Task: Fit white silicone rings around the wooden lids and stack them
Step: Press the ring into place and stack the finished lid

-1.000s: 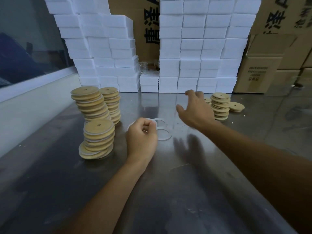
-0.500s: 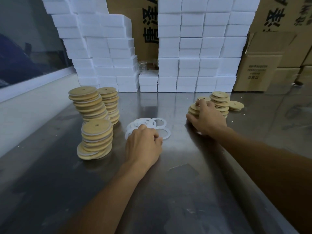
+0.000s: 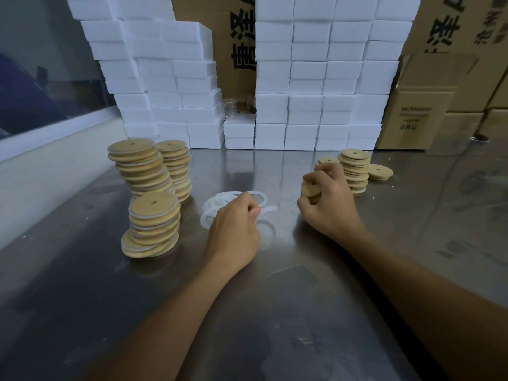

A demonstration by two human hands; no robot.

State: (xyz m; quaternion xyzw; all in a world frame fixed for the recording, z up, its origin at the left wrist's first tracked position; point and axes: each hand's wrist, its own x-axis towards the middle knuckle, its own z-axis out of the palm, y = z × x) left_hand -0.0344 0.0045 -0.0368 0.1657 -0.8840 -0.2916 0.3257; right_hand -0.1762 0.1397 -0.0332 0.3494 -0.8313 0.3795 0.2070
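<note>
Two hands work: right hand (image 3: 328,204) grips several wooden lids (image 3: 311,189); left hand (image 3: 233,226) pinches a silicone ring (image 3: 268,210). Separate one lid, seat ring evenly around its rim.

I work at a steel table (image 3: 275,312), its scuffed top throwing back dull reflections. At twelve o'clock stand two tall walls of white boxes (image 3: 324,78), stacked in rows, with a gap between them showing a brown carton with black characters (image 3: 236,45). In that gap, low down, sit some clear glass items (image 3: 233,108), too small to identify. At two o'clock are cardboard cartons (image 3: 428,105). At ten o'clock runs a window (image 3: 35,78) over a white ledge (image 3: 55,133).
</note>
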